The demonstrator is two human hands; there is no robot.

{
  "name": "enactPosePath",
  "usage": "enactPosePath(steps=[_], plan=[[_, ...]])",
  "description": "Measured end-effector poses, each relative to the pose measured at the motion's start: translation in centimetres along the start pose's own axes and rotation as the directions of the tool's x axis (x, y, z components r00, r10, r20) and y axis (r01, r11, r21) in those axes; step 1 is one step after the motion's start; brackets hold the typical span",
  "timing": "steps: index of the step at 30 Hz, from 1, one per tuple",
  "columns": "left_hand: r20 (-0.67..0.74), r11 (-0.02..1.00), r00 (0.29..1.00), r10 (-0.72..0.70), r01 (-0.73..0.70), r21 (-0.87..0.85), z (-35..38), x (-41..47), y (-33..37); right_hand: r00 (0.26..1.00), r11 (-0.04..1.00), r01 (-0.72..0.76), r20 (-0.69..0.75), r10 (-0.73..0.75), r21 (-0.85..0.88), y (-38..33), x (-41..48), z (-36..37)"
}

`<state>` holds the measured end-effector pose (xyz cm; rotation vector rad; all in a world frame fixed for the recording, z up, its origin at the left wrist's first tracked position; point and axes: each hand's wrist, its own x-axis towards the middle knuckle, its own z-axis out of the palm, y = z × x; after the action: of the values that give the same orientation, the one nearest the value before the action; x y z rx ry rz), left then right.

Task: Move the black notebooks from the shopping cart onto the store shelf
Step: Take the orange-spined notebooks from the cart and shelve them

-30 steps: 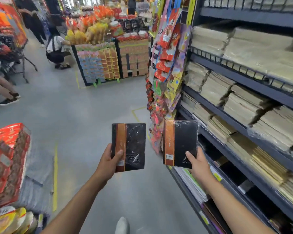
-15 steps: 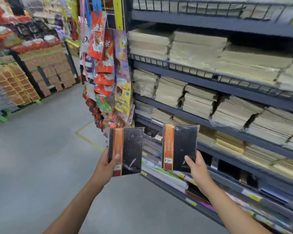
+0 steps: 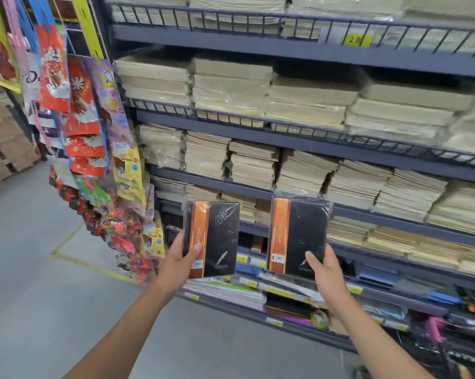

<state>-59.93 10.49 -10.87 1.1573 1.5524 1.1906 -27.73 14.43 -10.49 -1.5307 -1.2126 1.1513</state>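
We find the left hand [image 3: 180, 262] gripping one film-wrapped black notebook [image 3: 219, 236] by its lower edge, thumb on the orange band. The right hand [image 3: 325, 272] grips a second black notebook [image 3: 304, 231] at its lower corner. Both stand upright, short of the store shelf [image 3: 258, 47] ahead of the hands. We advise picking a gap low, beneath the hands, and sliding each in flat, since the film looks slippery. Paper stacks [image 3: 307, 170] fill the tiers above the hands, hanging packets [image 3: 80, 110] lie beyond the left hand, and grey floor [image 3: 39, 269] lies below.
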Motion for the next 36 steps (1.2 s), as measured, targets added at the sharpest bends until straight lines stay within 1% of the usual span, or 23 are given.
enactPosePath(steps=[4,7,13,18,20,23,27,30,33,36], plan=[[0.027,0.999,1.0,0.014,-0.013,-0.041,2.9,1.1,0.4,0.999,0.999,0.042,-0.025,-0.043,-0.012,0.7,1.2,-2.6],[0.015,0.998,1.0,0.02,-0.019,-0.062,4.6,2.4,0.0,0.998,0.999,0.055,-0.023,-0.054,0.002,1.7,2.6,-3.5],[0.054,0.996,0.995,0.088,-0.087,-0.019,6.2,6.7,-3.3,0.995,0.995,0.094,-0.033,-0.093,0.033,5.7,5.6,-2.0],[0.066,0.98,0.978,0.199,-0.2,-0.003,7.2,11.7,-10.0,0.987,0.985,0.156,-0.061,-0.152,0.079,11.7,9.2,1.2],[0.072,0.971,0.968,0.239,-0.239,-0.02,7.8,13.6,-13.6,0.982,0.98,0.178,-0.082,-0.171,0.09,15.4,10.8,2.4],[0.061,0.958,0.957,0.284,-0.281,-0.052,9.3,16.1,-19.2,0.962,0.962,0.253,-0.131,-0.239,0.101,21.2,13.5,4.1],[0.027,0.941,0.944,0.328,-0.324,-0.101,11.5,18.5,-26.6,0.943,0.934,0.315,-0.166,-0.288,0.167,28.8,16.6,6.0],[-0.026,0.923,0.928,0.371,-0.372,-0.098,12.7,18.9,-31.3,0.933,0.924,0.341,-0.179,-0.312,0.172,33.4,18.0,7.1],[-0.09,0.908,0.913,0.398,-0.406,-0.104,13.2,18.4,-34.8,0.923,0.916,0.369,-0.178,-0.341,0.156,36.5,18.6,7.8],[-0.132,0.897,0.901,0.413,-0.428,-0.115,13.2,18.0,-36.7,0.92,0.913,0.38,-0.165,-0.355,0.15,38.3,18.9,8.6]])
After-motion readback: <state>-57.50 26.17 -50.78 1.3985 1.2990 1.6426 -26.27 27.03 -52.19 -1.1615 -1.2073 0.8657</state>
